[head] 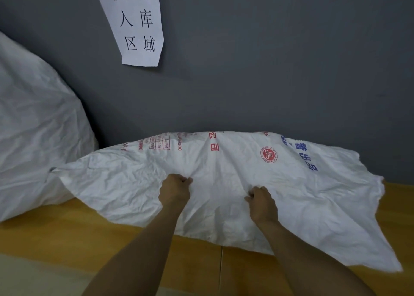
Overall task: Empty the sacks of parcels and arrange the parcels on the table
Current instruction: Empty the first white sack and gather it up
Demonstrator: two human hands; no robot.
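Two bare forearms reach forward over a wooden table. The left hand and right hand each bunch the cloth of a printed white sack lying flat at twelve o'clock, grip tight. No parcels show. Likely next: lift and shake it out. A fuller sack sits at ten o'clock against the wall.
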